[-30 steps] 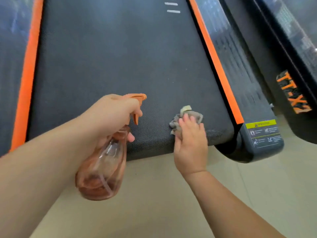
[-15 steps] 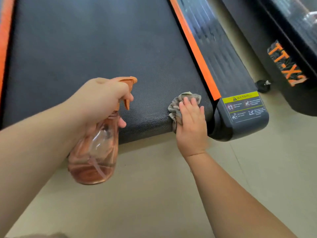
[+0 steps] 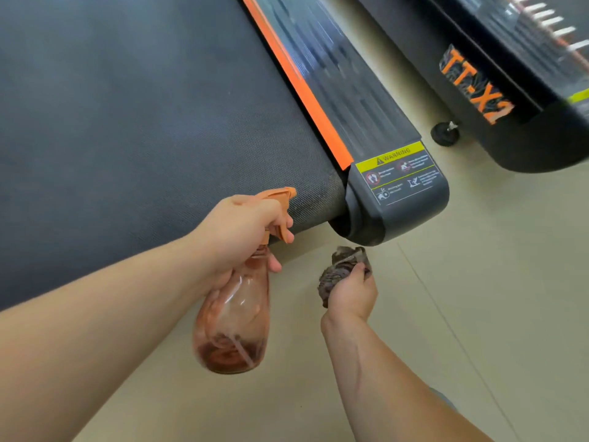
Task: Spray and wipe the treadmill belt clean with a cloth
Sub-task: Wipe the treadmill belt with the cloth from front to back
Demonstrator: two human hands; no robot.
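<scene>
My left hand (image 3: 242, 231) grips the neck of the translucent orange plastic spray bottle (image 3: 234, 317), and its fingers hide most of the trigger. My right hand (image 3: 350, 295) clutches the crumpled grey cloth (image 3: 338, 266), half buried in the fist. The dark textured treadmill belt (image 3: 143, 138) lies just beyond both hands, cut off at the frame edge.

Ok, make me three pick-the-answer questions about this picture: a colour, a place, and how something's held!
1. The stripe beside the belt is: A orange, B green, C white.
2. The cloth is: A flat on the belt, B on the stripe, C in the right hand.
3. The spray bottle is: A lying on the belt, B gripped by the left hand, C tucked under the cloth.
Answers: A, the stripe is bright orange; C, that hand clutches it clear of the belt; B, fingers wrap its neck.
</scene>
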